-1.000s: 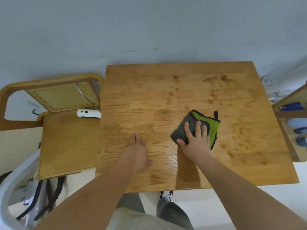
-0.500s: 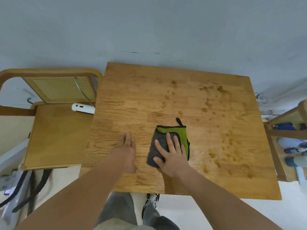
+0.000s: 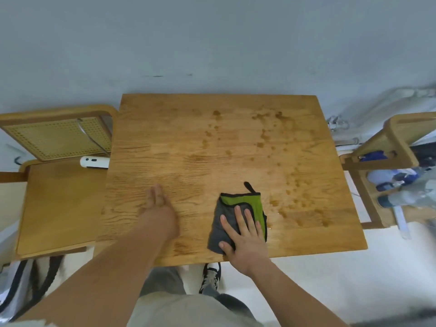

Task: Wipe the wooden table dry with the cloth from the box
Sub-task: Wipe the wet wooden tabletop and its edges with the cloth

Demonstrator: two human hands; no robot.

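Grey-green cloth [image 3: 252, 202] lies near the table's [image 3: 188, 142] front edge, right of centre; right hand [image 3: 245, 237] presses it, fingers straight. Left hand [image 3: 160, 208] lies flat on the wood, holding nothing. Left side looks wiped; droplets [image 3: 295, 208] dot the right and far sides.

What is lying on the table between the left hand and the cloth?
Nothing: in the head view, only bare wood of the table separates the left hand, flat on the top, from the cloth under the right hand.
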